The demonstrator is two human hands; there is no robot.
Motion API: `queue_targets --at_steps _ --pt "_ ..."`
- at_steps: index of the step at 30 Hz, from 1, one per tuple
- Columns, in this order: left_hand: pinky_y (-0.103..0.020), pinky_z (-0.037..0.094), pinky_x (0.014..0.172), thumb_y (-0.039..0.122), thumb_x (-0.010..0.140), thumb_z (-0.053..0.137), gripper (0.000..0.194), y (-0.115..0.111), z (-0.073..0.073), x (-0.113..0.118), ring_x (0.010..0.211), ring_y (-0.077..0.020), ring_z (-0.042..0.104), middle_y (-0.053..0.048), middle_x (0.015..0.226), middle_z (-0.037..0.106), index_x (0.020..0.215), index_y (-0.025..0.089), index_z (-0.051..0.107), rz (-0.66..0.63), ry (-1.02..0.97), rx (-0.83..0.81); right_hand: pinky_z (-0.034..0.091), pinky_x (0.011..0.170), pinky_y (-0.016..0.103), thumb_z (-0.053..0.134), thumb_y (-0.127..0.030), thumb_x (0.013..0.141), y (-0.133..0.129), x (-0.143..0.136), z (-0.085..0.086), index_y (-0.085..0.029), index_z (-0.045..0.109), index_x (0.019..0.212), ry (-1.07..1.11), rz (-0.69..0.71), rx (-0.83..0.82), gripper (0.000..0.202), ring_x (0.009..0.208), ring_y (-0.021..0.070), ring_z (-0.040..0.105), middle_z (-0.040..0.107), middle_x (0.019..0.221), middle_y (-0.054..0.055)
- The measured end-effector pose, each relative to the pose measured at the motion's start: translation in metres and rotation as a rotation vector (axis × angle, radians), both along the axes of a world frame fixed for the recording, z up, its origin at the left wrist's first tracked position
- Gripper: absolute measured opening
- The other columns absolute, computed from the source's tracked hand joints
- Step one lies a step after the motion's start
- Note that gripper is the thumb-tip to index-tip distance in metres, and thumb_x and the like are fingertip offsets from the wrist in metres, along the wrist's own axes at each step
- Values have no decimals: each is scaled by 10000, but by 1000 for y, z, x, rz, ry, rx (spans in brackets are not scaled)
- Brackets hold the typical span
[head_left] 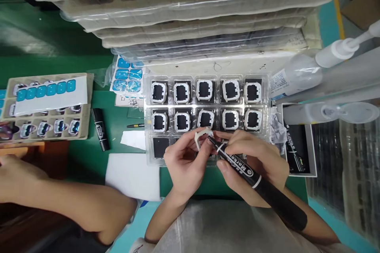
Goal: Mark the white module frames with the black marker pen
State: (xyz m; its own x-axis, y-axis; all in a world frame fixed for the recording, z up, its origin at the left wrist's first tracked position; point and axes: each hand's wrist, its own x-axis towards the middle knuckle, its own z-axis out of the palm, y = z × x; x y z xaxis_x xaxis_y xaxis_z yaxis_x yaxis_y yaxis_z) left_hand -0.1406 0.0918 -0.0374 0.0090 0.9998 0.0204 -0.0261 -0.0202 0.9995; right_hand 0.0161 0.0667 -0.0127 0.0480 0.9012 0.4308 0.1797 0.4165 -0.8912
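Note:
My left hand (184, 159) pinches a small white square frame part (202, 135) just above the near edge of a clear plastic tray (147, 134). My right hand (252, 162) grips a black marker pen (255, 180), and its tip touches the frame part. The tray holds rows of the same white frames with black centres (204, 90). One near-left pocket (160, 147) shows only a black square.
A second black marker (99, 128) lies on the green mat left of the tray. Another person's arm (68, 201) rests at the lower left beside a beige tray (44, 126) with blue sticker sheets. Stacked wrapped trays (190, 16) fill the back; white dispenser bottles (299, 75) stand right.

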Motion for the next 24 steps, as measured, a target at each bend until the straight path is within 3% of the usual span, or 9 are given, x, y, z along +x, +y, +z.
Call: queue_targets --at_steps 4,8,15,24 --pt "-152 633 646 165 934 823 188 -1 -2 0 665 -96 763 14 851 846 1111 223 853 15 38 36 713 1031 476 829 -52 892 -1 -1 1 -209 729 1176 -41 -27 9 339 963 213 783 767 985 32" --pt "-158 635 669 151 933 819 212 -3 -5 -1 711 -105 780 4 896 857 1126 230 856 14 70 50 718 939 420 791 -38 899 -4 -3 5 -209 733 1150 -113 -94 0 309 1046 246 812 810 1027 68" --pt "-177 631 664 158 922 843 231 -5 -8 -1 716 -115 773 -8 922 859 1138 238 861 7 99 63 709 872 421 792 -13 873 -2 -3 6 -221 709 1059 -138 -142 33 291 975 274 844 787 917 43" --pt "-179 652 715 124 914 848 312 -5 -8 -3 751 -113 796 -2 1019 878 1185 279 864 -19 125 89 722 769 402 783 -20 884 1 -1 7 -234 723 1056 -202 -169 76 281 930 261 838 782 921 39"
